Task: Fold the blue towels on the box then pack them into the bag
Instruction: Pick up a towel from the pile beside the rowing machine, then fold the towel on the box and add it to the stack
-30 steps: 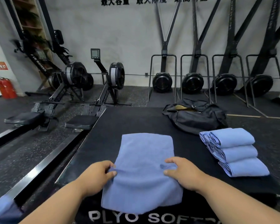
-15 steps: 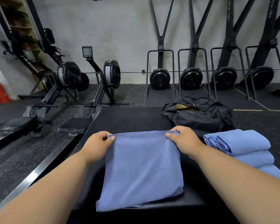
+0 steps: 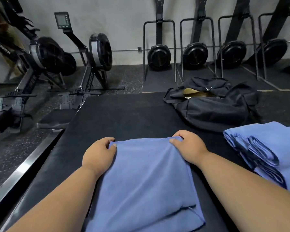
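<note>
towel: near half carried over far half, now doubled on box
left hand: moved from mid-towel to far-left corner, pinching
right hand: likewise, far-right corner

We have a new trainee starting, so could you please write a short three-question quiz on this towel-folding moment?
1. True or false: both hands pinch the far edge of the blue towel.
2. Which side of that towel holds the stack of folded towels: A left, B right?
3. What lies beyond the stack, on the box?

Key: 1 true: left hand, right hand. 2 B. 3 the black bag, open.
</note>
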Demonstrator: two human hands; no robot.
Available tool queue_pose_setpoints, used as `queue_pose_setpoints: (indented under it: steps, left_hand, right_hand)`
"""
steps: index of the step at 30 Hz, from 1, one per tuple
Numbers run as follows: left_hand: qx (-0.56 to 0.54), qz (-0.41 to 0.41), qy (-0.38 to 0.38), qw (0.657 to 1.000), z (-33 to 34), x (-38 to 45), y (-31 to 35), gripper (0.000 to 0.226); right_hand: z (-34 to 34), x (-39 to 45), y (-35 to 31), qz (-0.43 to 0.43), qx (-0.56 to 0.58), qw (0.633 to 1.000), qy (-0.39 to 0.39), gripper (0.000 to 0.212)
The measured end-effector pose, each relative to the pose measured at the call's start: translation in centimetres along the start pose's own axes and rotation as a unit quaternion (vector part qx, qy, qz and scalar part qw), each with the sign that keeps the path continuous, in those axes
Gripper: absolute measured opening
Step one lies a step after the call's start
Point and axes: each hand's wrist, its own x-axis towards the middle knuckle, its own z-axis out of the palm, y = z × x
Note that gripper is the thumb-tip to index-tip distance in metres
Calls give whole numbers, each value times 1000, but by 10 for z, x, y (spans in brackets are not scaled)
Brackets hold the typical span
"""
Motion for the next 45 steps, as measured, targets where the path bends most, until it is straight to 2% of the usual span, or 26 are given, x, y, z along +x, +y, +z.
queue_pose_setpoints:
  steps: [3, 5, 7, 13, 19, 24, 27, 28, 31, 33, 35, 38, 40, 42, 45]
  left_hand:
    - [20, 3, 2, 1000, 1, 3, 2, 34]
    - [29, 10, 4, 1000, 3, 2, 4, 25]
    - [33, 17, 11, 999, 4, 1, 5, 15]
    - [-44, 49, 33, 997, -2, -9, 6, 13]
    - [-175, -21, -16, 984, -27, -36, 16, 17]
    - [-187, 8, -63, 980, -69, -66, 20, 15]
    - [-159, 38, -84, 983, -85, -91, 19, 11]
    - [-155, 46, -93, 982, -88, -100, 18, 9]
    - [-170, 58, -149, 973, -103, -128, 16, 7]
    - [-182, 63, -186, 964, -115, -145, 16, 16]
    - [-191, 61, -208, 957, -132, -162, 19, 32]
    - [-148, 68, -249, 955, -156, -178, 25, 48]
    - [-118, 81, -258, 956, -172, -189, 33, 39]
    - [-113, 95, -228, 963, -186, -199, 42, 23]
    - [-125, 111, -184, 969, -202, -204, 46, 18]
  right_hand:
    - [-3, 4, 2, 9, 13, 1000, 2, 4]
    - [-3, 4, 6, 8, 6, 1000, 9, 11]
    - [0, 2, 8, 3, -13, 1000, 14, 10]
    - [5, -10, 5, -10, -63, 997, 37, 15]
    - [-16, -40, -3, -37, -26, 999, -27, 15]
    - [-34, -79, -9, -64, -88, 990, -92, 19]
    - [-37, -105, -13, -81, -132, 982, -107, 24]
    - [-39, -114, -15, -83, -133, 981, -116, 27]
    - [-48, -135, -24, -90, -191, 965, -156, 58]
    - [-58, -147, -35, -102, -212, 960, -155, 52]
    - [-71, -161, -50, -114, -214, 961, -130, 36]
    - [-90, -181, -77, -142, -208, 962, -104, 27]
    - [-102, -194, -96, -167, -201, 961, -91, 24]
    - [-112, -207, -115, -197, -200, 956, -81, 21]
    - [-124, -220, -137, -212, -162, 962, -63, 18]
